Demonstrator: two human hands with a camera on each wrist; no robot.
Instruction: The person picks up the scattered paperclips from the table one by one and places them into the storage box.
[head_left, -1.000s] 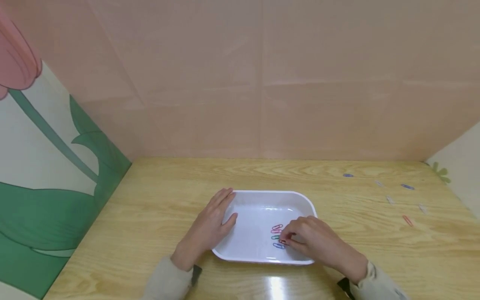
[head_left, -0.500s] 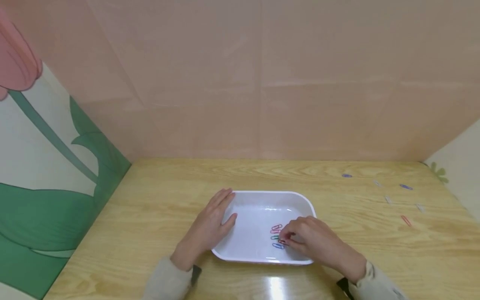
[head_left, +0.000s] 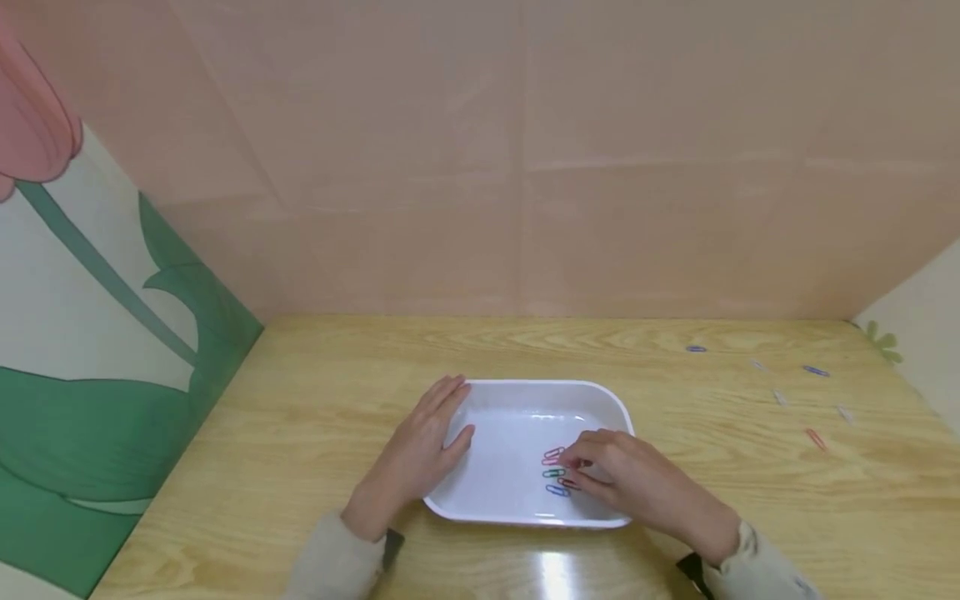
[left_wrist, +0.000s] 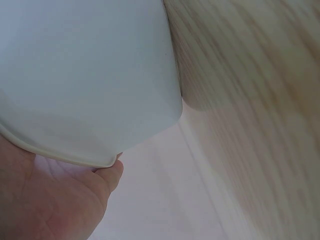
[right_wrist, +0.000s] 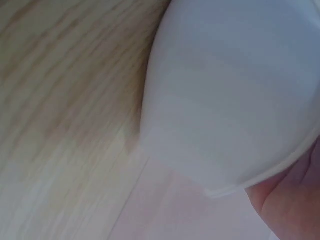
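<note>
A white tray (head_left: 502, 442) stands before me on the table. My left hand (head_left: 420, 446) rests along its left rim, fingers straight and thumb over the inside; the left wrist view shows a fingertip at the rim corner. In the tray's right half lie pink paper clips (head_left: 552, 455), a green paper clip (head_left: 553, 472), a dark red paper clip (head_left: 567, 483) and blue paper clips (head_left: 557, 491). Right above them is my right hand (head_left: 630, 479), thumb and fingers bent towards each other. I cannot tell whether a clip is between its fingertips.
Loose on the wooden table (head_left: 337, 417), right of the tray, are blue clips (head_left: 815, 371), pale clips (head_left: 780, 397) and a red clip (head_left: 816, 439). A pink-beige sheet (head_left: 450, 167) closes off the back. To the left stands a panel with a printed flower (head_left: 112, 250).
My right fingertips have risen slightly off the dark red paper clip, which now shows more fully beside the green and blue ones. The left hand keeps its place on the tray rim.
</note>
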